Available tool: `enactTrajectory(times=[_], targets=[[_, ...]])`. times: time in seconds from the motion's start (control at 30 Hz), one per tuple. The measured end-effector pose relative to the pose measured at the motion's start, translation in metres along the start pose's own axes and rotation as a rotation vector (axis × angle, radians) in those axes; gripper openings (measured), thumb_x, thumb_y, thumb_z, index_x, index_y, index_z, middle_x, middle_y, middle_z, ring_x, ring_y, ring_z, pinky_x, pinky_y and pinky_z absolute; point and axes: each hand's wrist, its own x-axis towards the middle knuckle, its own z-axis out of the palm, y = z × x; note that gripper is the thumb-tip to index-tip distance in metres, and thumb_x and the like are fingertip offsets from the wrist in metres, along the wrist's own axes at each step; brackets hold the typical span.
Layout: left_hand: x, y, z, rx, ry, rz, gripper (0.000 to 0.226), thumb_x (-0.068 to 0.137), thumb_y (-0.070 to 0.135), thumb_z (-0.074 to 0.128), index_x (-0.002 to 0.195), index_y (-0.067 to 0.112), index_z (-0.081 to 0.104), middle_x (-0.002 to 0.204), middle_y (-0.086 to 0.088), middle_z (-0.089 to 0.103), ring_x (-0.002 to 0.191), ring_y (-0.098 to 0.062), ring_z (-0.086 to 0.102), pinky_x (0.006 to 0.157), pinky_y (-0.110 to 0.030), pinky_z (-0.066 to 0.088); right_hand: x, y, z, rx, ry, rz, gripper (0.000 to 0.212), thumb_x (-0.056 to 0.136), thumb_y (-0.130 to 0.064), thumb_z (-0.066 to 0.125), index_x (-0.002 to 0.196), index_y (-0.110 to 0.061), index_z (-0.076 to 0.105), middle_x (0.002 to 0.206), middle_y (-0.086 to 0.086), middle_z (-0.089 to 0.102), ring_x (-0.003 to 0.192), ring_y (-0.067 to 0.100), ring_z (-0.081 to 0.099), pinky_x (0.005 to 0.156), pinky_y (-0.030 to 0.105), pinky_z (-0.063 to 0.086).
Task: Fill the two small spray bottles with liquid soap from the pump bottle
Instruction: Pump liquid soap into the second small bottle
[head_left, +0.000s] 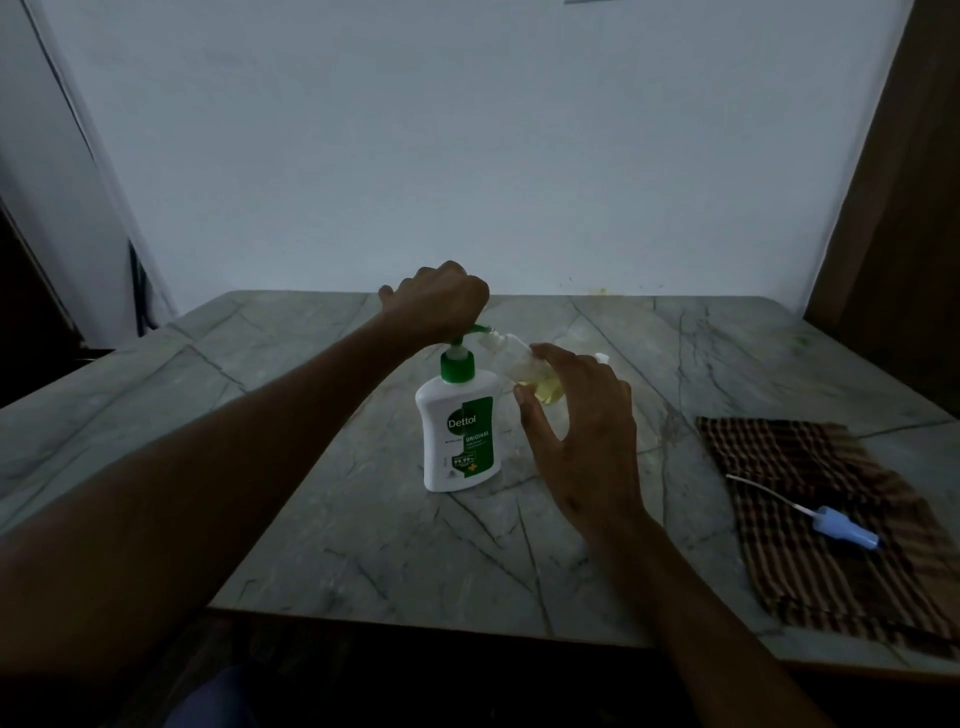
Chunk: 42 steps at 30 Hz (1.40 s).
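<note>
The small spray bottle (524, 371), tilted with its open mouth at the pump bottle (460, 421) spout, holds some yellow soap low down. The right hand (582, 436) pinches it; the left hand (441, 304), curled, presses the pump head. A blue spray cap (844, 527) lies on the cloth (810, 519), right of this grip. I judge the first filling is partly done; a second bottle is not clearly visible.

Your left hand (441, 306): fisted, pressing down on the green pump head of the pump bottle (460, 431), which stands upright on the marbled surface (322, 519) directly below that hand.

Your right hand (582, 436): fingers and thumb curled round a small clear spray bottle (524, 371), tilted, its open neck at the pump spout; yellowish liquid sits in its lower end.

Right of your right hand, well apart: a checked cloth (810, 519) lying flat on the surface, with a blue spray top (844, 529) and its thin white dip tube resting on it.
</note>
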Motion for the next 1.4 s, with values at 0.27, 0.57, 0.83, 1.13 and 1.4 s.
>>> enactTrajectory(times=[0.27,0.57,0.83,1.13,1.4], targets=[[-0.001,-0.002,0.012,0.115,-0.039,0.07,0.017,0.101,0.018,0.054,0.086,0.013,0.062,0.1,-0.005,0.061,0.096,-0.027,0.063,0.102,-0.061,0.049,-0.001,0.002,0.006,-0.027,0.002,-0.017,0.04,0.097,-0.035,0.063,0.134,-0.02,0.057,0.124,0.0,0.064,0.111,0.011,0.053,0.098,0.025,0.033],[0.001,0.0,0.002,0.022,-0.015,0.007,0.022,0.1,0.024,0.051,0.101,0.011,0.068,0.107,-0.005,0.066,0.095,-0.025,0.063,0.105,-0.059,0.045,-0.001,0.003,0.005,-0.03,0.013,-0.001,0.042,0.096,-0.035,0.067,0.134,-0.023,0.057,0.123,-0.003,0.063,0.11,0.009,0.053,0.098,0.015,0.025],[-0.001,-0.002,0.012,0.117,-0.046,0.09,0.019,0.101,0.018,0.055,0.085,0.01,0.064,0.101,-0.007,0.06,0.096,-0.029,0.063,0.102,-0.062,0.049,-0.004,0.003,0.006,-0.023,-0.009,0.01,0.042,0.095,-0.036,0.066,0.133,-0.022,0.058,0.125,-0.003,0.065,0.114,0.012,0.055,0.103,0.019,0.024],[0.005,-0.006,0.003,0.069,-0.03,0.078,0.016,0.099,0.02,0.053,0.087,0.015,0.062,0.106,-0.004,0.062,0.095,-0.025,0.061,0.102,-0.063,0.046,-0.002,0.003,0.005,-0.015,-0.009,0.007,0.039,0.097,-0.039,0.062,0.131,-0.021,0.059,0.122,-0.003,0.066,0.11,0.011,0.056,0.104,0.006,0.017],[0.007,-0.008,0.014,0.106,-0.047,0.084,0.021,0.1,0.017,0.054,0.079,0.014,0.059,0.095,-0.002,0.056,0.096,-0.027,0.06,0.105,-0.064,0.044,-0.005,0.003,0.008,-0.022,-0.008,0.012,0.041,0.095,-0.037,0.065,0.131,-0.019,0.06,0.123,0.0,0.067,0.112,0.014,0.058,0.101,0.029,0.031]])
